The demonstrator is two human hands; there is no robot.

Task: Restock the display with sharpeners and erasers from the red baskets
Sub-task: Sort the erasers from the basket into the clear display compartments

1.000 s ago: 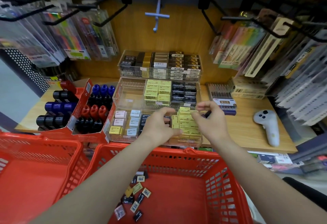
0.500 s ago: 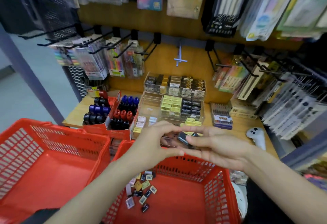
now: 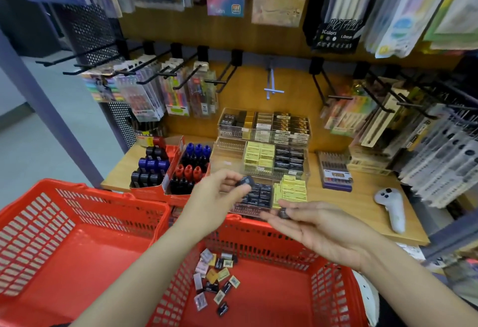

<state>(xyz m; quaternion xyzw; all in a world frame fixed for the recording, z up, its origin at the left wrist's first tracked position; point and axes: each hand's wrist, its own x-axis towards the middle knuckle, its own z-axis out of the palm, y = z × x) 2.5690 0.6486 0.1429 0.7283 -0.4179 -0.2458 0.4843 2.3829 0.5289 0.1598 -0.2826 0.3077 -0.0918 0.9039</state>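
Stationery shelf (image 3: 362, 205) restock, clear trays half full.
Left hand (image 3: 214, 202) pinches a dark eraser (image 3: 246, 180) over the front tray (image 3: 261, 197), probably slotting it in; right hand (image 3: 318, 228), fingers flat, cradles another piece (image 3: 284, 213) above the red basket (image 3: 258, 233).

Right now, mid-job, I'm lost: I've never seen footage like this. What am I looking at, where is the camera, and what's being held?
No machine here: these are a person's two bare arms, filmed by one wide-angle camera on their head, looking forward and down. The left hand pinches a small dark packet. The right hand, palm up, has another dark packet at its fingertips. Ahead, on a wooden shelf, stand clear display trays with yellow and black packets. Below are two red baskets; the right basket holds loose packets, and the left basket shows none.
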